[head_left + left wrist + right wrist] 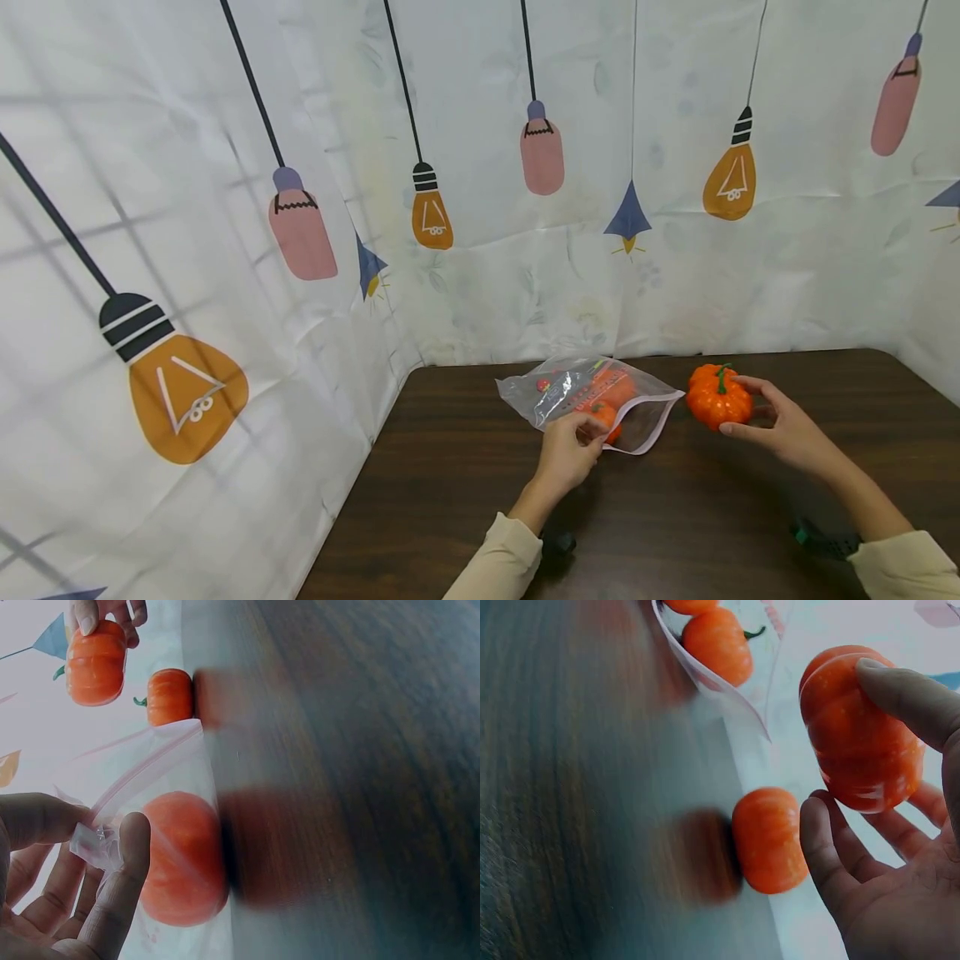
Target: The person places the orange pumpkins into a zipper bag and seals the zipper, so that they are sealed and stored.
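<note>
Nearest are two pale sleeves, the left sleeve [497, 560] and the right sleeve [903, 567], with a dark object beside each of them on the brown table [420, 517].

A little farther, the left hand [567, 454] pinches the edge of a clear plastic bag [558, 392] between thumb and forefinger; its other fingers are bent loosely. The bag lies on the table beyond this hand, and its mouth gapes toward the right side. Inside it are two orange pumpkins: the nearer bagged pumpkin [604, 414] is just past the left fingertips, and the farther bagged pumpkin [613, 386] is behind it, seen through the printed plastic.

On the other side, the right hand [783, 425] is spread just as wide as the held pumpkin [720, 407], which it grips with the thumb on one side and the fingers on the opposite side. This pumpkin is to the left of the hand, at the fingertips rather than deep in the palm; the wrist views show it in the air above the table, near the bag's mouth. Behind it, partly covered in the head view, a loose pumpkin [699, 377] stands on the table.

Farthest hangs a white cloth [480, 300] printed with lamps.
</note>
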Demonstrator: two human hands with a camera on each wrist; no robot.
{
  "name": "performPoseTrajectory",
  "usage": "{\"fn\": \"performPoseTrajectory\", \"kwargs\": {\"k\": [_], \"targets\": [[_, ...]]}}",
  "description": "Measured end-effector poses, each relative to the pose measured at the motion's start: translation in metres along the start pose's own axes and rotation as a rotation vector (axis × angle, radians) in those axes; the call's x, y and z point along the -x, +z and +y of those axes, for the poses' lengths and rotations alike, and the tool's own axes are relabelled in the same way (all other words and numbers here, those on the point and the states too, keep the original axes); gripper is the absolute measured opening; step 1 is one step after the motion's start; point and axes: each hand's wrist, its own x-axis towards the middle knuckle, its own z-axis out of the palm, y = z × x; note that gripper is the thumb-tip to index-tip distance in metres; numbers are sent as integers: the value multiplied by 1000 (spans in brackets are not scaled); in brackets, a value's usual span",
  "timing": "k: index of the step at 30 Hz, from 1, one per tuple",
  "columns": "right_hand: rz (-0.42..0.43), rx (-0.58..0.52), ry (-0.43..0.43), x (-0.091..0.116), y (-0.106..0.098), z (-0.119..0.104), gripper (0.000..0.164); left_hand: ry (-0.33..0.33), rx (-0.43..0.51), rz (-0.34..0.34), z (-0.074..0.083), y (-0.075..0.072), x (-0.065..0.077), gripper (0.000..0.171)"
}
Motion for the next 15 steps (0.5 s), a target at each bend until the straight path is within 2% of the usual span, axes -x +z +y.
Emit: {"fn": "performPoseTrajectory", "kwargs": {"k": [7, 15], "targets": [[-57, -39, -6, 3, 7, -8, 82, -18, 12, -5, 1, 0, 0, 10], [-54, -38, -80, 5, 15, -14, 78, -10, 13, -4, 0, -1, -1, 9]]}}
